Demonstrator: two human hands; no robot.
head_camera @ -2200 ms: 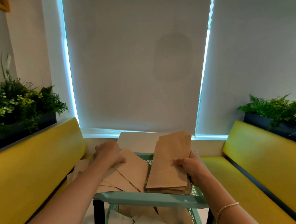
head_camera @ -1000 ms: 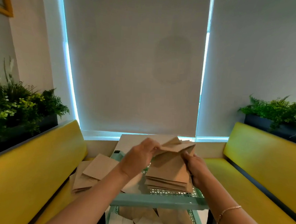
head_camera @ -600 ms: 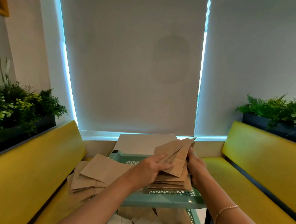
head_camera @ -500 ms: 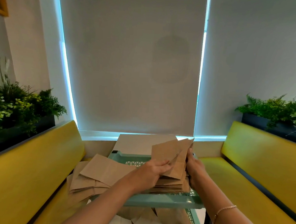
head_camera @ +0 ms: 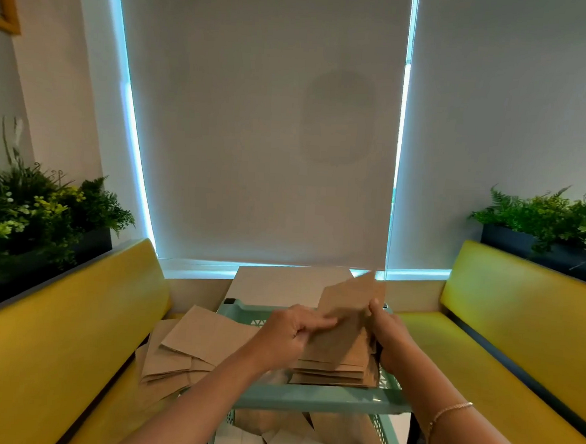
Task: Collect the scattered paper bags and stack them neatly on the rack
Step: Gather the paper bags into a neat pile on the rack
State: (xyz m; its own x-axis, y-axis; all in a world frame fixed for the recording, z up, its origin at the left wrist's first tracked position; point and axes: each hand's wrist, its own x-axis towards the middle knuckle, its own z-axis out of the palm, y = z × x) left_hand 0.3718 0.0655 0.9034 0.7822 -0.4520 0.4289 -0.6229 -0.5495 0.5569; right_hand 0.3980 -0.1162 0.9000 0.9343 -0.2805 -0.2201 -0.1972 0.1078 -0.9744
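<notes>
Both hands, left (head_camera: 291,335) and right (head_camera: 386,334), pinch one paper bag (head_camera: 346,311) above the stack (head_camera: 334,368). Square its edges to the stack first. Then lower it flat onto the rack (head_camera: 315,398).

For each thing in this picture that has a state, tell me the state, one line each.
Left hand: pinches the top bag.
Right hand: holds the top bag's right edge.
Top bag: tilted, far end raised.
Stack: flat on the rack.
Loose bags: scattered on the left bench.
</notes>
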